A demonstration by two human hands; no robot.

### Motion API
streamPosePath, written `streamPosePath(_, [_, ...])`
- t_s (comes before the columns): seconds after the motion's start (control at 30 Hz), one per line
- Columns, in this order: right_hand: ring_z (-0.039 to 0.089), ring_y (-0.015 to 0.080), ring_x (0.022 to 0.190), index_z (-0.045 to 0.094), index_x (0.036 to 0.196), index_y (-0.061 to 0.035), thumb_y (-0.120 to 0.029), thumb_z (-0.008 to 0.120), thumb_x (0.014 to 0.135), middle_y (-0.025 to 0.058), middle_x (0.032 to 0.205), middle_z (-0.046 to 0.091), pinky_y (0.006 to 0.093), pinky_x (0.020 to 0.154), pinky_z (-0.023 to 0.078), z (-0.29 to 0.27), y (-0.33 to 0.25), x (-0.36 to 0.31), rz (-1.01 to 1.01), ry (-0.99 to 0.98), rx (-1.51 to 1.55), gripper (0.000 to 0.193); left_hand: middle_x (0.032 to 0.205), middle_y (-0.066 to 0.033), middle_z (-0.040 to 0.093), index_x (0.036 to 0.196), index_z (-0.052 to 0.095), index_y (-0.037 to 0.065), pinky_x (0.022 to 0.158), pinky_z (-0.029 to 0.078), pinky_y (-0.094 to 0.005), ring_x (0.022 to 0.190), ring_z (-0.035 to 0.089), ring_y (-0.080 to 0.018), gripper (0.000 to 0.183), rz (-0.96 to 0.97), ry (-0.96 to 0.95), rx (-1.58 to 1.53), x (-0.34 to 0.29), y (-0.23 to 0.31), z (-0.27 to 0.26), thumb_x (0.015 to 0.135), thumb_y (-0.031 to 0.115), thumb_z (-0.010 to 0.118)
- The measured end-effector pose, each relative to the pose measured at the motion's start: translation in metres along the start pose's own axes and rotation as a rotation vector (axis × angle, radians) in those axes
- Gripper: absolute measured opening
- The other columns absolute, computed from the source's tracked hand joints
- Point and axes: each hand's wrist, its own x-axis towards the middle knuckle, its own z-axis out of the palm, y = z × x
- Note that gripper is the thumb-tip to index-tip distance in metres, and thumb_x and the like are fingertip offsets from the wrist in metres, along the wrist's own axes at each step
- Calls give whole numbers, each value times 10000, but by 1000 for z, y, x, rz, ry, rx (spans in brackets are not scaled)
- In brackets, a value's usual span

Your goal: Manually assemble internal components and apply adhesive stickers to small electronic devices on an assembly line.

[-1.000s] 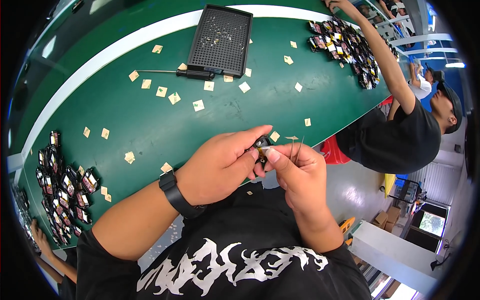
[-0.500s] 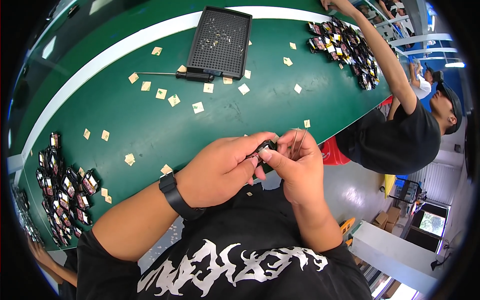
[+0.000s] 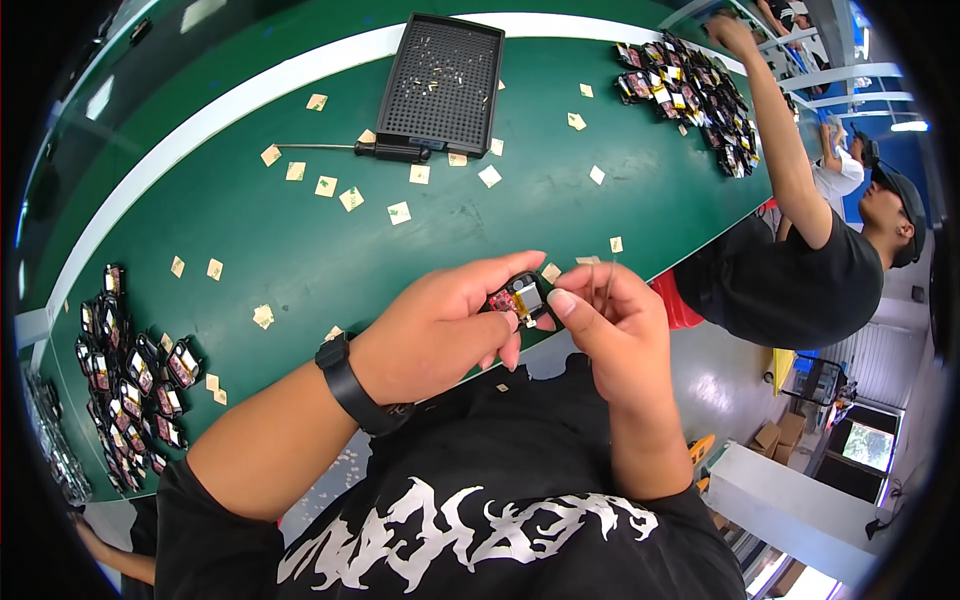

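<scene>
My left hand (image 3: 440, 325) grips a small black-cased electronic device (image 3: 516, 300) with its open side up. A red circuit board and a silver, battery-like block with a yellow strip show inside the case. Just right of the device, my right hand (image 3: 612, 325) holds a pair of thin metal tweezers (image 3: 611, 282) in its curled fingers, prongs pointing away from me. Its thumb is close to the device's right edge; I cannot tell whether they touch. Small beige paper squares (image 3: 551, 272) lie on the table just beyond my fingers.
A black perforated tray (image 3: 490, 100) with small metal bits stands at the back, with a screwdriver (image 3: 392, 152) along its near edge. Similar devices lie heaped at left (image 3: 128, 400) and far right (image 3: 690, 95). A co-worker (image 3: 790, 270) reaches over the green table (image 3: 300, 240) at right.
My right hand has drawn back to the right from the device, whose inside now shows more. The co-worker's arm at right has shifted rightward.
</scene>
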Motion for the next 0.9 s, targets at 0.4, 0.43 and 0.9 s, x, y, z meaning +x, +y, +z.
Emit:
streamPosePath(0.4, [533, 178, 537, 719, 1234, -38, -64, 808, 731, 24, 681, 516, 323, 478, 434, 3, 18, 2, -887, -18, -1117, 511, 974, -43, 603, 1543, 357, -45, 711, 496, -246, 811, 609, -110, 556, 36, 25, -197, 2, -1, -1, 1001, 10, 471])
streamPosePath(0.43, [533, 178, 537, 719, 1234, -38, -64, 808, 731, 24, 681, 516, 323, 478, 434, 3, 18, 1, -885, -18, -1116, 511, 976, -41, 601, 1541, 360, -44, 711, 494, -246, 815, 606, -108, 553, 37, 24, -163, 2, 0, 0, 1003, 13, 474])
streamPosePath(0.9, [480, 209, 532, 615, 747, -55, -223, 864, 750, 47, 627, 490, 344, 481, 365, -25, -15, -8, -700, -11, -1046, 300, 1232, -134, 662, 1591, 288, -5, 692, 467, -230, 825, 592, -108, 656, 40, 16, -127, 0, 2, -1, 952, -14, 435])
